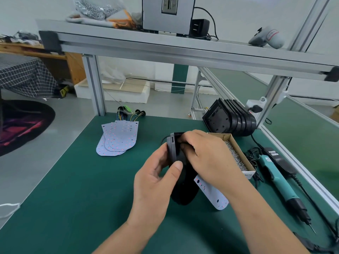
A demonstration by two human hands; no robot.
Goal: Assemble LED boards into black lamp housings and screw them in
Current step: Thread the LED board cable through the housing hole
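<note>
We stand at a workbench covered with a green mat, under a frame of aluminium bars with a shelf across the top.

Our left thumb presses flat on the near edge of a black lamp housing, and the other fingers of the left hand curl round its back, gripping it. The fingertips of our right hand curl down over the housing's top end and hold it there. Between the 2 hands the housing stands on edge above the middle of the mat, tilted slightly. We cannot tell whether its lower end touches the mat.

Just beside the housing, 1 pale LED board sticks out from under our right wrist. Whether it lies on the mat or leans on the housing we cannot tell.

Right of the hands is an open cardboard box of screws, and beyond it a teal power screwdriver lies on the mat with its tip toward us. At the far right corner, spare black housings stand on edge in a row. At the far left lies a fanned stack of LED boards, with a bundle of coloured wires behind it.
</note>
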